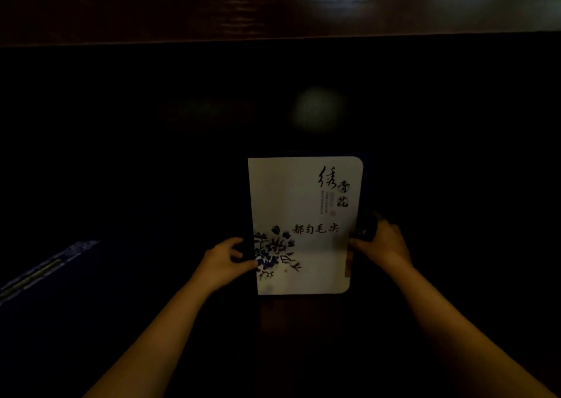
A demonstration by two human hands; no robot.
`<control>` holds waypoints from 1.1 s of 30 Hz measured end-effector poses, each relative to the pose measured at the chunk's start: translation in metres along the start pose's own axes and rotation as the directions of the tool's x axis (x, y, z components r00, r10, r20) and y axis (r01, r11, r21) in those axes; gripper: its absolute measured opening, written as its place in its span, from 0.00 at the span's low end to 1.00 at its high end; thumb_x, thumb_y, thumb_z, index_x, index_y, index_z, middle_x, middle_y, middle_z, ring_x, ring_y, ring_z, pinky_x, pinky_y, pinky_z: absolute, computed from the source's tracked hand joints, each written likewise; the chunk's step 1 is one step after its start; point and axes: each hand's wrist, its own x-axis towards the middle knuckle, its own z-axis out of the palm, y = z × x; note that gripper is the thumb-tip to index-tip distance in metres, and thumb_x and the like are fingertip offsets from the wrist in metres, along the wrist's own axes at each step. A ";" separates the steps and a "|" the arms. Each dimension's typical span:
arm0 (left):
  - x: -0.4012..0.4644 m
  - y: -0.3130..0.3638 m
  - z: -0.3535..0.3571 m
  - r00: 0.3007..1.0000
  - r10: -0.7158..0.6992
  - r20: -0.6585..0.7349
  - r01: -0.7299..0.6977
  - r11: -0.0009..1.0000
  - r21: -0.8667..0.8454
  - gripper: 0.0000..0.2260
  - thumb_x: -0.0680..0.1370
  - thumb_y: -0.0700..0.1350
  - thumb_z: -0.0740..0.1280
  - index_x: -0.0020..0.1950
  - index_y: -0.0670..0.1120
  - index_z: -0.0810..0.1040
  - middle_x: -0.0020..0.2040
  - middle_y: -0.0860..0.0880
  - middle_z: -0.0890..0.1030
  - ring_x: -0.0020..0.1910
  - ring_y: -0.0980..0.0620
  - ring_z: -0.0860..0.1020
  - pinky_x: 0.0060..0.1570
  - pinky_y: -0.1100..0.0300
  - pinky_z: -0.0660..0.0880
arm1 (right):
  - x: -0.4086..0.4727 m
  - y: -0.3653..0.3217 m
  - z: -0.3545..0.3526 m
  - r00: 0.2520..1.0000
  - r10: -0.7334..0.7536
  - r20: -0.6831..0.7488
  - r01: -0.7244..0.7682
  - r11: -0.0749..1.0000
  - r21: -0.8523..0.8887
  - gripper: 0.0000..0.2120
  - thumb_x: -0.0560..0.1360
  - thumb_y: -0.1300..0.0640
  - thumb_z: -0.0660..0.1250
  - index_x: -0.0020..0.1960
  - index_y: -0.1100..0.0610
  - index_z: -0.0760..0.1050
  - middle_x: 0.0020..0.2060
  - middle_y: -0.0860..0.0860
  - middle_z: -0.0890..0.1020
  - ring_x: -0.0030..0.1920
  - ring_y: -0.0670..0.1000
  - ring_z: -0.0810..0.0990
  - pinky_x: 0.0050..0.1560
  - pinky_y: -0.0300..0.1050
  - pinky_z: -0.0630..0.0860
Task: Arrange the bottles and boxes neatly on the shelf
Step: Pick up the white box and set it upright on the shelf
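A white box (303,209) with black calligraphy and a blue flower print stands in the middle of a very dark shelf recess. My left hand (226,259) grips its lower left edge, thumb on the front face. My right hand (384,241) holds its lower right edge, fingers curled around the side. The box's dark sides and whatever is behind it are lost in shadow. No bottles can be made out.
A dark wooden board (273,5) runs across the top, with light glare on it. At the lower left lies a dark blue box (45,267) with a patterned strip along its edge. A reddish wooden surface (288,315) shows below the white box.
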 end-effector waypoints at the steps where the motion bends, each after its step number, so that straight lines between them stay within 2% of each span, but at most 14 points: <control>1: 0.015 0.005 -0.006 1.000 0.022 -0.010 -0.022 1.000 0.007 0.34 0.68 0.52 0.73 0.70 0.47 0.65 0.59 0.44 0.78 0.54 0.49 0.77 0.50 0.61 0.73 | 0.008 -0.002 0.000 0.999 -0.004 -0.042 0.003 1.000 -0.022 0.40 0.67 0.50 0.74 0.72 0.52 0.57 0.65 0.59 0.72 0.62 0.61 0.73 0.55 0.54 0.75; 4: 0.051 0.019 -0.016 0.999 0.045 -0.025 -0.046 0.999 -0.016 0.36 0.69 0.52 0.73 0.73 0.49 0.60 0.64 0.44 0.74 0.60 0.46 0.74 0.54 0.59 0.71 | 0.028 -0.007 0.001 0.997 0.007 -0.075 -0.010 0.999 -0.036 0.41 0.67 0.50 0.73 0.73 0.51 0.54 0.68 0.59 0.69 0.64 0.62 0.71 0.56 0.54 0.74; 7: 0.072 0.028 -0.012 0.997 0.060 -0.038 -0.063 0.995 -0.074 0.37 0.70 0.49 0.72 0.74 0.49 0.56 0.68 0.43 0.71 0.64 0.44 0.71 0.57 0.57 0.69 | 0.039 -0.012 0.007 0.999 0.027 -0.045 -0.022 0.993 0.113 0.45 0.65 0.51 0.75 0.73 0.52 0.53 0.70 0.58 0.67 0.68 0.61 0.67 0.63 0.56 0.71; 10: 0.078 0.031 0.001 0.994 0.099 -0.052 -0.104 0.990 -0.096 0.35 0.71 0.47 0.72 0.73 0.48 0.58 0.70 0.43 0.69 0.66 0.44 0.70 0.59 0.57 0.67 | 0.043 -0.014 0.008 1.000 -0.010 -0.008 0.011 0.983 0.181 0.45 0.65 0.55 0.76 0.74 0.55 0.53 0.70 0.59 0.66 0.68 0.60 0.67 0.66 0.57 0.69; 14: 0.079 0.031 0.017 0.994 0.108 -0.028 -0.111 0.980 -0.164 0.32 0.71 0.43 0.72 0.71 0.44 0.61 0.70 0.42 0.69 0.67 0.43 0.69 0.58 0.59 0.66 | 0.048 -0.015 0.006 0.999 0.038 -0.003 -0.037 0.974 0.223 0.41 0.66 0.56 0.75 0.72 0.56 0.57 0.69 0.59 0.68 0.66 0.59 0.70 0.62 0.51 0.72; 16: 0.083 0.030 0.025 0.994 0.099 -0.049 -0.107 0.973 -0.205 0.32 0.71 0.43 0.72 0.71 0.44 0.61 0.70 0.42 0.69 0.67 0.44 0.69 0.61 0.57 0.66 | 0.050 -0.014 0.007 0.998 0.065 0.025 -0.069 0.954 0.291 0.37 0.66 0.58 0.74 0.71 0.57 0.61 0.67 0.59 0.71 0.65 0.58 0.72 0.61 0.54 0.74; 18: 0.084 0.028 0.032 0.991 0.096 -0.089 -0.114 0.966 -0.232 0.32 0.71 0.41 0.72 0.71 0.44 0.62 0.69 0.42 0.70 0.67 0.44 0.69 0.60 0.59 0.65 | 0.050 -0.012 0.009 0.995 0.087 0.051 -0.100 0.926 0.364 0.35 0.66 0.61 0.74 0.70 0.58 0.62 0.66 0.58 0.72 0.64 0.58 0.72 0.61 0.56 0.74; 21: 0.087 0.023 0.043 0.988 0.089 -0.124 -0.119 0.957 -0.264 0.31 0.70 0.40 0.72 0.70 0.44 0.63 0.68 0.42 0.71 0.65 0.44 0.70 0.58 0.60 0.66 | 0.050 -0.004 0.016 0.990 0.121 0.077 -0.143 0.883 0.446 0.34 0.67 0.62 0.73 0.69 0.57 0.63 0.65 0.57 0.73 0.64 0.57 0.73 0.61 0.51 0.73; 25: 0.090 0.022 0.056 0.976 -0.004 -0.219 -0.071 0.940 -0.333 0.30 0.69 0.42 0.73 0.69 0.43 0.66 0.66 0.41 0.74 0.63 0.43 0.73 0.61 0.56 0.69 | 0.054 0.002 0.026 0.988 0.139 0.065 -0.152 0.838 0.525 0.32 0.68 0.61 0.72 0.69 0.56 0.64 0.65 0.57 0.74 0.63 0.57 0.74 0.61 0.57 0.73; 29: 0.090 0.021 0.063 0.956 -0.027 -0.291 -0.083 0.929 -0.361 0.27 0.69 0.43 0.73 0.67 0.42 0.69 0.64 0.40 0.75 0.62 0.42 0.74 0.62 0.52 0.71 | 0.056 0.005 0.031 0.991 0.130 0.030 -0.124 0.818 0.562 0.31 0.67 0.60 0.73 0.67 0.55 0.66 0.62 0.56 0.76 0.60 0.55 0.76 0.59 0.55 0.75; 33: 0.086 0.018 0.063 0.959 -0.024 -0.283 -0.088 0.922 -0.377 0.27 0.69 0.42 0.73 0.66 0.42 0.70 0.63 0.41 0.76 0.60 0.43 0.75 0.58 0.57 0.70 | 0.049 0.012 0.032 0.992 0.122 0.010 -0.103 0.784 0.612 0.31 0.66 0.61 0.75 0.66 0.55 0.67 0.59 0.55 0.78 0.56 0.53 0.78 0.53 0.50 0.77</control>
